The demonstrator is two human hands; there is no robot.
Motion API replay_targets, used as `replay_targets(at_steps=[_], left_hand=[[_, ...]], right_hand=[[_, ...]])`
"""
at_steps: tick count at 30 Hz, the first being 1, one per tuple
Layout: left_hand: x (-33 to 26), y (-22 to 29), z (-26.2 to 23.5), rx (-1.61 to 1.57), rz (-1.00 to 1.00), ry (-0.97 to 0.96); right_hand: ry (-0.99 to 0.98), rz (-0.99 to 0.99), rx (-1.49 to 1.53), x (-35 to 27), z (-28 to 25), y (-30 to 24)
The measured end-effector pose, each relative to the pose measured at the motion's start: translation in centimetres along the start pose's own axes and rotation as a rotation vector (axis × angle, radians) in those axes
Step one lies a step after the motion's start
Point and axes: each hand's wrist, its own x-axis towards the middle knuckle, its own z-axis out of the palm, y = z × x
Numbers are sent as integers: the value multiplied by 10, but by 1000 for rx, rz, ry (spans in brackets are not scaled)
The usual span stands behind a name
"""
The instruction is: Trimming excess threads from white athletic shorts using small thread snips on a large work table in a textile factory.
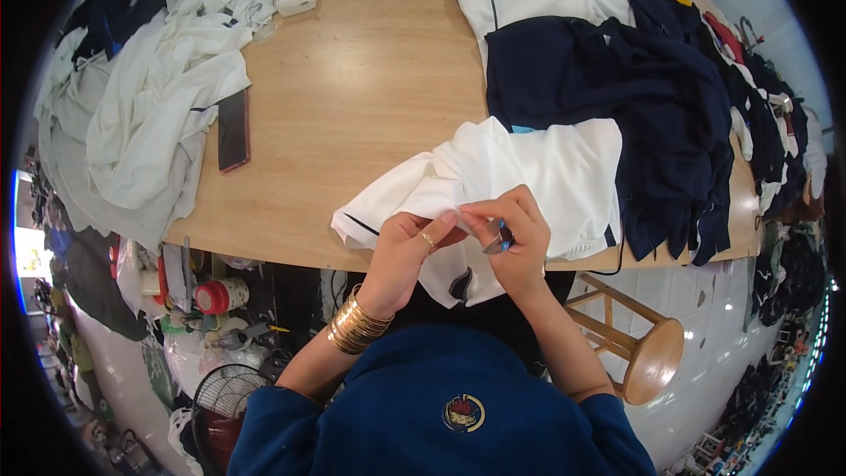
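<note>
A white garment [564, 167] with dark trim lies rumpled at the front edge of the table, part of it hanging over toward me. My left hand [407, 251], gold bangles at the wrist, is closed on a fold of it between thumb and fingers. Close beside, my right hand [522, 242] pinches at the same spot with thumb and forefinger. Tucked in the right palm is a small blue-and-metal tool [500, 238] that looks like thread snips, partly hidden by the fingers. Whatever lies between the right fingertips is too small to make out.
On the wooden table [352, 79], a phone [233, 130] lies beside piled white garments [159, 115] at left. Dark blue garments [608, 79] cover the right side. A wooden stool [652, 357] stands below at right, and a fan [225, 397] at lower left.
</note>
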Motion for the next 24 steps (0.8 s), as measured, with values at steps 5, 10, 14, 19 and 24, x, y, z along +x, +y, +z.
replay_targets(at_steps=[5,10,14,19,24], left_hand=[[-2,2,5,-12,45,91],[-3,0,1,-14,40,40],[0,6,0,134,66,121],[5,24,-2,702,509,2],[11,30,-3,285,526,-148]], right_hand=[[-28,36,133,-4,-22,5],[37,-159,-218,-18,-8,6],[-42,348,69,-18,-22,18],[-216,631,236,17,-44,-2],[-91,656,378,24,-54,-5]])
